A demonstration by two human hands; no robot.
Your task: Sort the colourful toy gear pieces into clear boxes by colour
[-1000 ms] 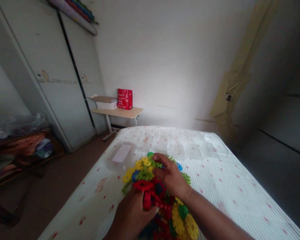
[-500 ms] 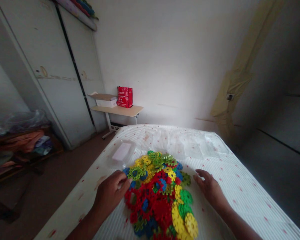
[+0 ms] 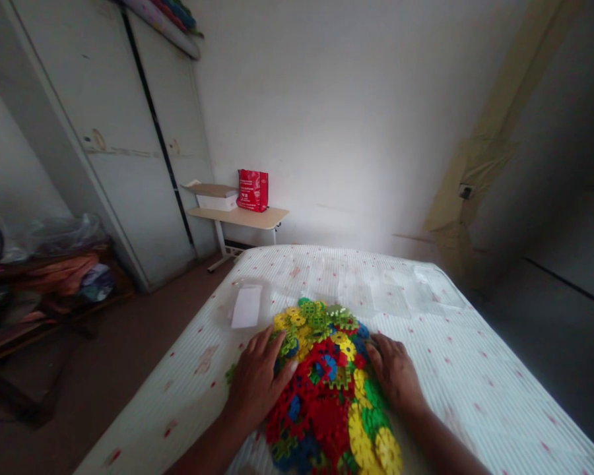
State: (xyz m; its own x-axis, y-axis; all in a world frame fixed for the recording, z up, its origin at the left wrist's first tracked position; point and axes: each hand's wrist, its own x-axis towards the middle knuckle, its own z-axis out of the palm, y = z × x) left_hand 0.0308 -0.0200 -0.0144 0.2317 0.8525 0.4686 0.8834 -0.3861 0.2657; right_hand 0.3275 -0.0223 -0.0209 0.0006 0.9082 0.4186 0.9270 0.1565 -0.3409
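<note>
A heap of plastic interlocking toy pieces in red, yellow, green and blue lies on a striped sheet dotted with red. Against the heap's left side rests my left hand, open, its fingers stretched over the edge pieces. My right hand lies along the right side, fingers extended and touching the outer pieces. Neither hand grips a piece. Part of the heap is hidden beneath both hands. A green piece shows just left of my left hand.
Behind the heap is a clear plastic tray with a white card in it. More clear trays line the bed's far part. Beyond stand a small table with a red bag and a white box.
Both hands have come inward onto the sides of the heap, and the left hand's curled fingers have spread out. The camera view has shifted slightly.
</note>
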